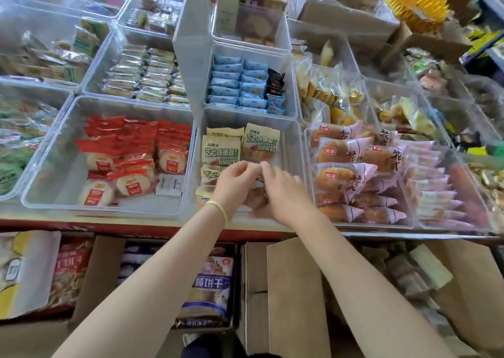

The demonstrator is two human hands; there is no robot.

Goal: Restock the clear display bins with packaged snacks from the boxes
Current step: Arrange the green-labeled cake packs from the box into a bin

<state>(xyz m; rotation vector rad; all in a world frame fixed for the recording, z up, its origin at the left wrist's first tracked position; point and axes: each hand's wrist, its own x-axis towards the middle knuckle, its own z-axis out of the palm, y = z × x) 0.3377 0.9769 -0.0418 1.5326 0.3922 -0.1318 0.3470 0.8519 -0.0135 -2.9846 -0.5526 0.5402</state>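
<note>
Fingers of left hand (236, 179) and right hand (283, 191) both pinched one snack packet (257, 194) low in the clear bin (293, 150). Best laid flat, label up, just nearer than the cream packets (221, 150) beyond them.

Clear glossy plastic bins (188, 167), matt brown cardboard boxes (297, 297)

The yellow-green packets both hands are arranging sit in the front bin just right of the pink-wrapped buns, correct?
Not quite. The head view shows the left hand and right hand arranging yellow-green packets in the front bin just left of the pink-wrapped buns, not right.
</note>
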